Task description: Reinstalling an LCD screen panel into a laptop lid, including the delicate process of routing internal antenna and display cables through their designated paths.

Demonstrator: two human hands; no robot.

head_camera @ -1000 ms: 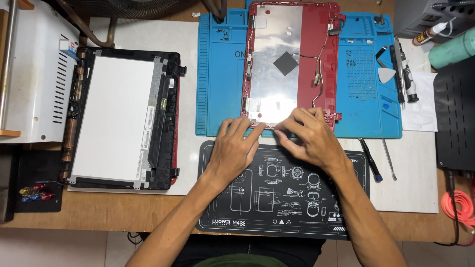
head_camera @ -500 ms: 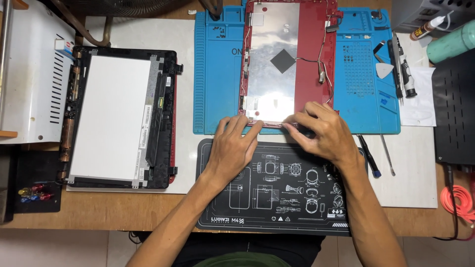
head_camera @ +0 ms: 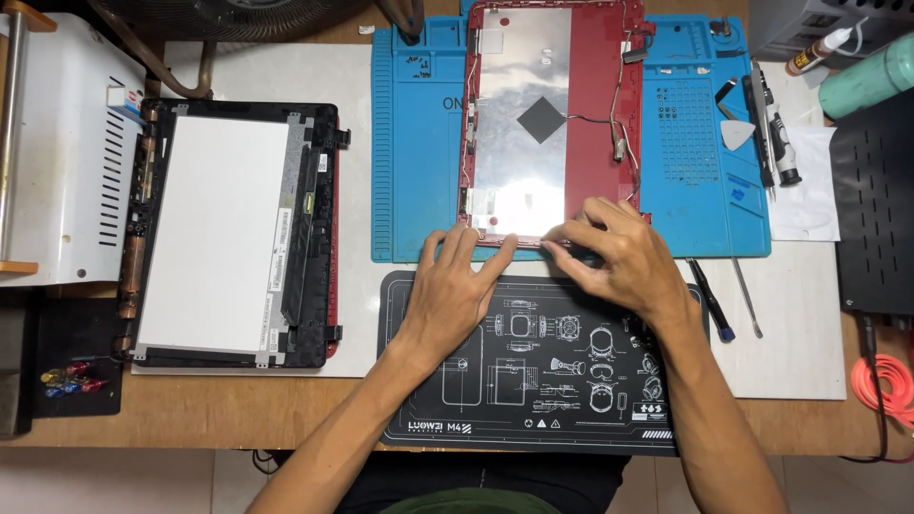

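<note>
Now, near to far, as I see it from my end:

Black mat: the black mat [head_camera: 533, 381] lies nearest me on the tabletop [head_camera: 190, 409], and both my forearms cross it.

Left hand: my left hand [head_camera: 455, 290] rests flat, fingers spread wide and holding nothing, its fingertips on the near edge of the red lid [head_camera: 605, 114].

Right hand: my right hand [head_camera: 619, 257] is curled, its fingers drawn narrow onto the same edge, just right of the left. They press or pinch at the rim; I cannot tell whether anything small is held.

Change: a second ago both hands were closer together at the lid's near edge. Since then the right has slid rightward along the rim while the left has barely moved. The lid has not shifted on its mat.

Meaning: I judge the work is passing along the lid's bottom edge, bit by bit, with the left hand steadying it.

Lid: it lies inside-up on the blue mat [head_camera: 419, 171], with a silvery sheet, a dark diamond patch and thin wires along its right side.

Tools: a screwdriver [head_camera: 709, 300] and a thin metal pick [head_camera: 745, 297] lie just right of my right hand, untouched.

Left side: the screen panel [head_camera: 214, 228] sits in its black frame, well apart from both hands.

Far right: a teal bottle [head_camera: 871, 76] lies at the far corner.
</note>
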